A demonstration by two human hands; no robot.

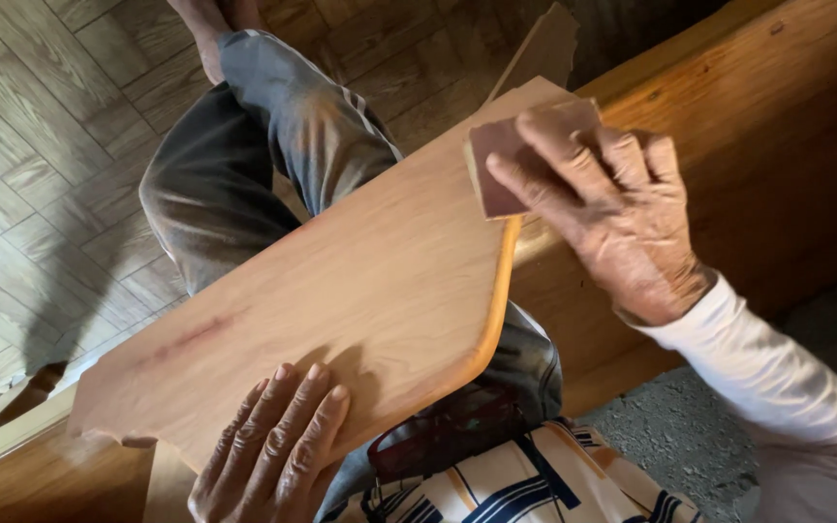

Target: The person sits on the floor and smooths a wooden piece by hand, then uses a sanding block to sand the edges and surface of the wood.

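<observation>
The left hand lay flat, fingers together, pressing down the near end of a smooth, pale wooden board resting across the person's lap; its long axis ran from lower left up to the right. At that far corner the right hand was clamped on a folded reddish-brown sandpaper piece, pressed against the board's rounded edge, beside a glossy orange-brown wooden bench

Light: warm daylight, upper left | Shadows: soft, on parquet floor and under wooden board | Glare: white sleeve slightly overexposed | Focus: sharp centre, mild edge distortion
</observation>
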